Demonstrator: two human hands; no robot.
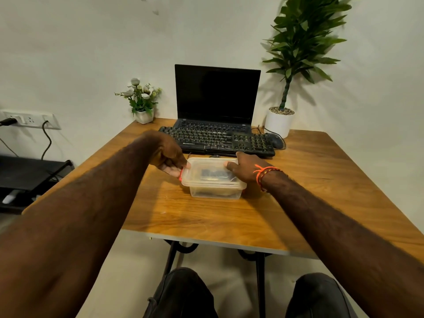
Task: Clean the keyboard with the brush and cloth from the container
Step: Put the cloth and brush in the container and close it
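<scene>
On the far left I see a white wall socket panel (29, 119) with dark cables plugged in, above a black low shelf (34, 171). Moving right, a small white pot of white artificial flowers (142, 102) stands at the back left corner of the brown wood-grain tabletop (206, 216). My left hand (169, 158) has its fingers curled at the left end of the clear plastic lidded container (213, 182), gripping the lid edge by a red clip (181, 175). The container sits mid-tabletop, just in front of the black full-size keyboard (220, 140); something dark shows blurred through its lid, and I cannot tell what it is. Behind the keyboard stands an open black laptop with a dark screen (216, 95). My right hand (244, 167), with orange thread bands (263, 175) at the wrist, grips the container's right end, thumb on the lid. Right of the keyboard lies a dark computer mouse (276, 140), and beyond it a tall green leafy plant in a white round pot (280, 121).
</scene>
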